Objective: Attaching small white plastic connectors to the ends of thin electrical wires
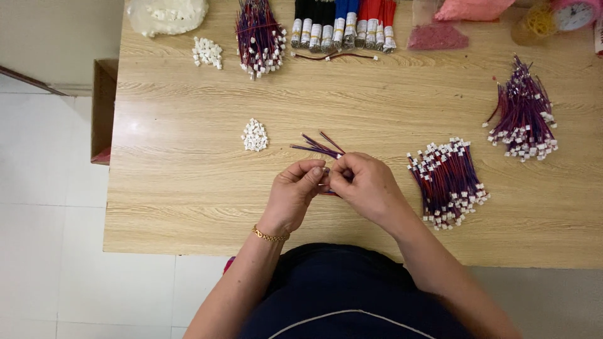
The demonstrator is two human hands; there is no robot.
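Thin red and blue wires (317,145) are pinched between both hands at the table's near middle, the left hand (295,191) and right hand (364,185) touching around them. A small pile of white connectors (254,135) lies just left; a wire bundle (447,181) lies right, another bundle (522,122) farther right on the wooden table (188,188).

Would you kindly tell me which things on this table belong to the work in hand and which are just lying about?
In hand:
- left hand and right hand, both pinching a few red-and-blue wires
- small pile of white connectors
- finished wire bundle

Lying about:
- banded wire rolls
- pink bags
- rubber bands
- cardboard box
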